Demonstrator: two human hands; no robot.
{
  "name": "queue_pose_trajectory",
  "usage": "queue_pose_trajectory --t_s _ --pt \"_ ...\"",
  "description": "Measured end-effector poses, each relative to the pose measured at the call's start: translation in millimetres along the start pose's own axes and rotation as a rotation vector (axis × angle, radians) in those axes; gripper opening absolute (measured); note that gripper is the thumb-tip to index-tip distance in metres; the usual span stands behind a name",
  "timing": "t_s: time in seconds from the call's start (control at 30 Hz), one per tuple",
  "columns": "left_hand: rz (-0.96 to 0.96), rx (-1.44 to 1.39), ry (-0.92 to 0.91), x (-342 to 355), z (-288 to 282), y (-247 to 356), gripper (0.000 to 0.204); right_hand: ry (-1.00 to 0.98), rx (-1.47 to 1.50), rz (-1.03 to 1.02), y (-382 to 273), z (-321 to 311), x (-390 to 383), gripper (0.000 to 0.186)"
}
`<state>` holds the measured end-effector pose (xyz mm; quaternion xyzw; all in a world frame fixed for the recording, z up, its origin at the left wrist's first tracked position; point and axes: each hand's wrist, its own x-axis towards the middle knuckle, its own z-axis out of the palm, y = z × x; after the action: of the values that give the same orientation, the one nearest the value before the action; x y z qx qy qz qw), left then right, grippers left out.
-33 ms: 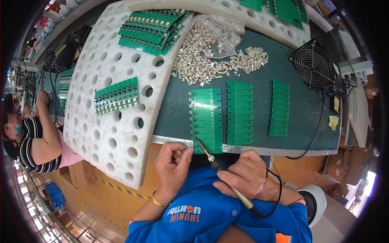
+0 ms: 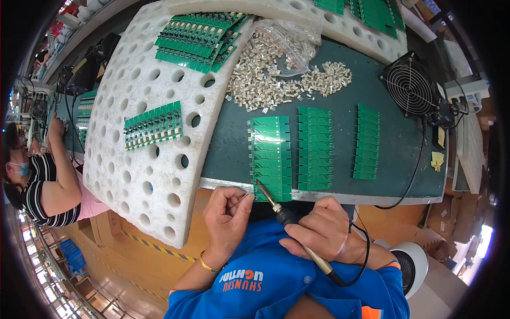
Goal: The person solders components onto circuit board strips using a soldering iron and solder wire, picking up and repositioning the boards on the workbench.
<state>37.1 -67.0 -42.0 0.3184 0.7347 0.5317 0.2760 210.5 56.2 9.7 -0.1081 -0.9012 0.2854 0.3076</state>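
Workbench [image 2: 228,159], head view: dark green top, pale front edge. Perforated white foam sheet [image 2: 119,154] overlaps the left side; black fan [image 2: 410,85] stands at right. Green circuit board [image 2: 271,159] reaches the front edge. Right hand [image 2: 321,228] grips soldering iron [image 2: 285,215], tip at the board's left margin. Left hand [image 2: 226,215] pinches thin wire [image 2: 243,197]. Striped tape [image 2: 159,248] marks the orange-brown floor [image 2: 159,266].

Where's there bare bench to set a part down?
Bare bench shows between the row's rightmost green board and the black cable at right, and between the left foam sheet and the row's leftmost board. It's crowded at the connector pile and around the soldering iron, left hand and right hand.
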Motion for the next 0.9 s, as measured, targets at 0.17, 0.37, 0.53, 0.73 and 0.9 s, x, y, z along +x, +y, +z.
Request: queue_pose_trajectory --t_s 0.17,0.37,0.53,0.73,0.9 --pt "-0.014 0.002 -0.002 1.7 1.0 2.4 0.016 -0.015 0.030 0.016 0.4 -2.5 2.0 0.034" --pt "0.007 0.008 0.001 1.6 0.6 2.0 0.016 -0.003 0.047 0.037 1.1 -7.0 4.9 0.034" --pt "-0.054 -0.063 0.006 -1.5 0.1 2.4 0.016 -0.010 0.047 0.040 -1.0 -9.0 3.7 0.034" --pt "-0.146 -0.318 -0.016 -3.0 -2.4 11.7 0.016 -0.005 0.063 0.036 -1.7 -8.3 1.7 0.031" --pt "-0.128 -0.372 -0.008 -6.0 -4.9 4.8 0.011 -0.015 0.075 0.043 -2.6 -11.3 -0.3 0.031"
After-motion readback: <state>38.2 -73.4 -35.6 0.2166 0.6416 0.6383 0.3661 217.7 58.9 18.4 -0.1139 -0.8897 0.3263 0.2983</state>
